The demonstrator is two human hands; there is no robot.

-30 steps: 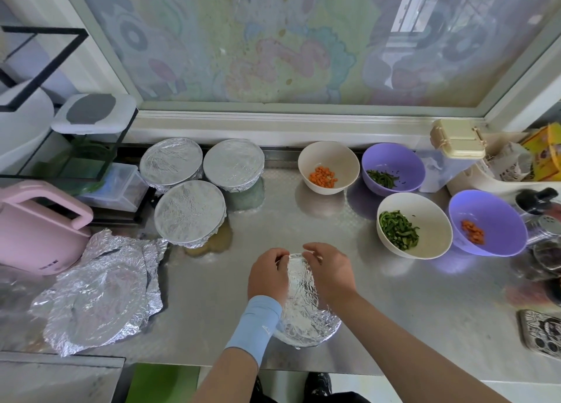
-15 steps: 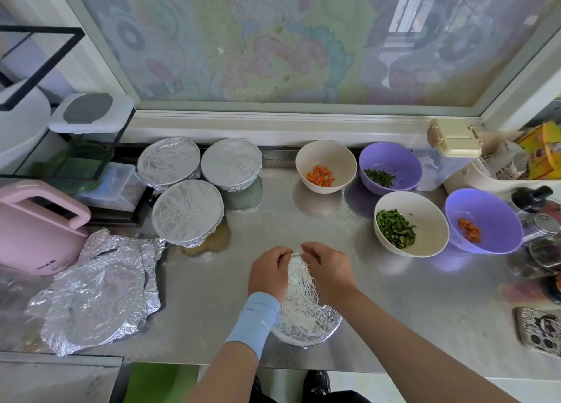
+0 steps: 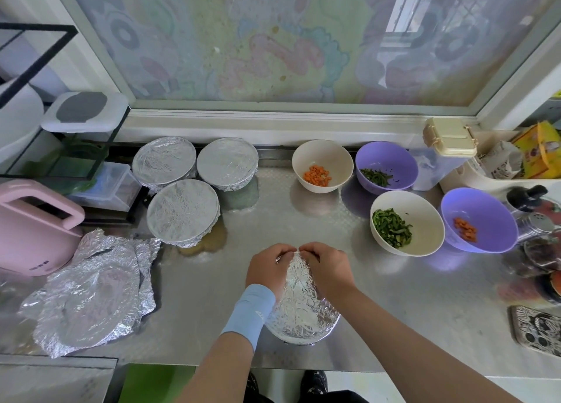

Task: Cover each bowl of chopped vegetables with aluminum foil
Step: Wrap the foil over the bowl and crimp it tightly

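A foil-wrapped bowl (image 3: 302,313) sits at the counter's near edge. My left hand (image 3: 267,267) and my right hand (image 3: 329,269) curl over its far rim, fingertips almost meeting, pinching the foil there. Three foil-covered bowls stand at the back left (image 3: 164,161), (image 3: 227,161), (image 3: 183,213). Uncovered bowls stand at the right: a cream bowl with carrot (image 3: 322,150), a purple bowl with greens (image 3: 387,158), a cream bowl with chopped greens (image 3: 425,217) and a purple bowl with carrot (image 3: 482,211).
Loose crumpled foil sheets (image 3: 91,296) lie at the left front beside a pink appliance (image 3: 33,229). A black rack with containers (image 3: 76,147) stands at the back left. Bottles and jars (image 3: 537,220), a phone (image 3: 537,330) and a tub of packets (image 3: 510,166) crowd the right.
Both hands have drawn closer together along the bowl's far rim, pressing the foil edge down. The bowl itself has stayed in place.
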